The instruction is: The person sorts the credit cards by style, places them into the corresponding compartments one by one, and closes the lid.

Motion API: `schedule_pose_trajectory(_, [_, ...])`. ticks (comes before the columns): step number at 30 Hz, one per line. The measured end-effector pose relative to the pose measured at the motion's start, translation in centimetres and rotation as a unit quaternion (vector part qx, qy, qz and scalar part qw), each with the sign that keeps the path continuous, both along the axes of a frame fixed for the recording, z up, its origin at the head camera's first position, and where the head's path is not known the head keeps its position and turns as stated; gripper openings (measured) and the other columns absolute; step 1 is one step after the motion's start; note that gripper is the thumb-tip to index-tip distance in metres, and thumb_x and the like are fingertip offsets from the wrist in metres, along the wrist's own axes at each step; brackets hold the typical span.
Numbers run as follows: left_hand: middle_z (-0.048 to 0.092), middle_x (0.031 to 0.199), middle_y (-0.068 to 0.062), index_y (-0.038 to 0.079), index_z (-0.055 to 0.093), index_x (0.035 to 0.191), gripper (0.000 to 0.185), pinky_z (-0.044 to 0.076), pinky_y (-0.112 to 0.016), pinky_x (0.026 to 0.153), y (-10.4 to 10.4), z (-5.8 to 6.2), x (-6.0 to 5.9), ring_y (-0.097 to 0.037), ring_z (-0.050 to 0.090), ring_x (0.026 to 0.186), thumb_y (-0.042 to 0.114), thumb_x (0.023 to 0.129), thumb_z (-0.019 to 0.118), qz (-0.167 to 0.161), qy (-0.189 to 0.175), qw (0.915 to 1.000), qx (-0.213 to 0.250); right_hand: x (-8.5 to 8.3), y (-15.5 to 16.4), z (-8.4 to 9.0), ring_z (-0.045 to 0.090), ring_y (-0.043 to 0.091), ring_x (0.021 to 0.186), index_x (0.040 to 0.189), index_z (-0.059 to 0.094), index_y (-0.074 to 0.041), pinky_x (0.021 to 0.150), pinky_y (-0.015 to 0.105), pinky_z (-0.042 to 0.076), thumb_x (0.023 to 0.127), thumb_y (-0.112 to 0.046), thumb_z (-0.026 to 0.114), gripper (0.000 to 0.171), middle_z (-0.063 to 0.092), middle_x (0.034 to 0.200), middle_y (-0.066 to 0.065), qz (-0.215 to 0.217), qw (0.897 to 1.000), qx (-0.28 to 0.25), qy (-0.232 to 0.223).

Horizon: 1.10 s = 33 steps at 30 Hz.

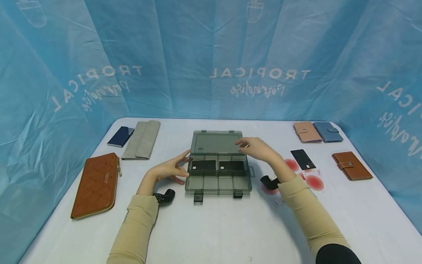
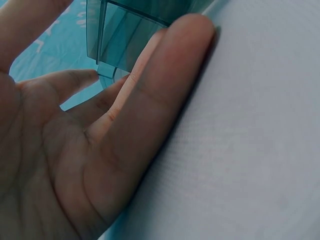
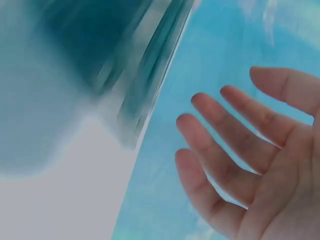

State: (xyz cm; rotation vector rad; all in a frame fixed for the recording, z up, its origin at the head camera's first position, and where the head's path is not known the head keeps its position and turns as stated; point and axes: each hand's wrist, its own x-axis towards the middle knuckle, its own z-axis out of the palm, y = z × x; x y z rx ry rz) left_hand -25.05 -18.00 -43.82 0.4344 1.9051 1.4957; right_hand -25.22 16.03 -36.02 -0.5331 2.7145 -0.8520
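A translucent grey-green divided plastic box [image 1: 211, 185] stands at mid-table with its lid [image 1: 215, 143] laid back. Two black cards with small chips lie in its rear compartments, a left card [image 1: 203, 167] and a right card [image 1: 232, 168]. My left hand [image 1: 169, 169] is at the box's left side, its fingers spread and touching the wall; in the left wrist view the palm and fingers [image 2: 145, 100] lie beside the box edge. Above the lid's right part hovers my right hand [image 1: 254, 147], fingers loosely bent, and the right wrist view shows nothing in it.
At left lie a brown zip wallet [image 1: 95, 186], a grey pouch [image 1: 141, 140] and a navy booklet [image 1: 121, 136]. Toward the right are a black card [image 1: 303, 159] on red-patterned paper pieces [image 1: 314, 182], and tan [image 1: 307, 132], blue [image 1: 328, 132] and brown [image 1: 352, 166] snap wallets.
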Motion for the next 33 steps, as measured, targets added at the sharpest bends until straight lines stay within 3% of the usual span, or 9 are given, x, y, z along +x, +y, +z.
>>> schedule_pose_trajectory(8, [-0.001,0.153,-0.019,0.025,-0.004,0.150,0.102,0.055,-0.046,0.076,-0.2,-0.1,0.0,-0.019,0.060,0.086,0.008,0.082,0.070,0.003,-0.003,1.0000,0.000,-0.4,8.1,-2.4,0.050,0.041,0.113,0.129,0.051,-0.001,0.092,0.055,0.042,0.095,-0.022,0.049,0.041,0.054,0.123,0.026,-0.107,0.994,-0.006,-0.009])
schedule_pose_trajectory(15, [-0.002,0.153,-0.019,0.025,-0.004,0.150,0.102,0.055,-0.046,0.076,-0.1,-0.2,-0.1,-0.020,0.060,0.087,0.009,0.082,0.070,0.000,-0.006,0.9999,0.008,-0.1,12.2,-3.4,0.044,0.045,0.116,0.129,0.049,0.004,0.095,0.058,0.039,0.093,-0.018,0.050,0.042,0.047,0.126,0.031,-0.189,0.981,0.029,-0.020])
schedule_pose_trajectory(18, [-0.002,0.153,-0.020,0.025,-0.004,0.150,0.102,0.055,-0.046,0.076,-0.1,-0.1,0.0,-0.020,0.060,0.086,0.008,0.082,0.070,0.001,-0.008,0.9999,0.009,0.1,13.2,-3.5,0.039,0.050,0.116,0.129,0.046,0.006,0.094,0.061,0.038,0.091,-0.018,0.052,0.046,0.041,0.128,0.034,-0.236,0.968,0.087,-0.018])
schedule_pose_trajectory(23, [-0.002,0.153,-0.020,0.024,-0.004,0.150,0.102,0.055,-0.046,0.076,-0.1,-0.1,0.0,-0.020,0.060,0.086,0.008,0.082,0.070,-0.001,-0.005,1.0000,0.008,0.1,14.4,-3.7,0.037,0.052,0.109,0.134,0.034,0.007,0.088,0.062,0.041,0.084,-0.023,0.059,0.063,0.037,0.126,0.037,-0.321,0.927,0.168,-0.100])
schedule_pose_trajectory(25, [-0.002,0.153,-0.020,0.025,-0.004,0.150,0.102,0.055,-0.046,0.076,-0.1,-0.1,0.0,-0.019,0.060,0.086,0.008,0.082,0.070,-0.003,-0.003,1.0000,0.008,-0.1,14.8,-3.9,0.038,0.049,0.104,0.133,0.033,0.008,0.085,0.060,0.043,0.083,-0.026,0.062,0.067,0.038,0.121,0.037,-0.333,0.917,0.175,-0.135])
schedule_pose_trajectory(29, [-0.002,0.153,-0.019,0.025,-0.004,0.150,0.102,0.055,-0.046,0.076,0.0,0.0,0.0,-0.019,0.059,0.085,0.008,0.082,0.070,-0.002,-0.005,0.9999,0.009,-0.6,15.7,-4.5,0.038,0.046,0.100,0.131,0.033,0.011,0.079,0.054,0.047,0.081,-0.029,0.066,0.073,0.039,0.117,0.036,-0.317,0.924,0.154,-0.151])
schedule_pose_trajectory(33, [-0.002,0.153,-0.020,0.025,-0.005,0.150,0.103,0.055,-0.046,0.077,0.0,0.0,0.0,-0.019,0.060,0.086,0.008,0.082,0.070,0.001,-0.008,0.9999,0.008,-1.2,16.7,-5.1,0.039,0.045,0.105,0.135,0.029,0.012,0.079,0.048,0.052,0.082,-0.027,0.066,0.075,0.036,0.123,0.037,-0.287,0.942,0.097,-0.144])
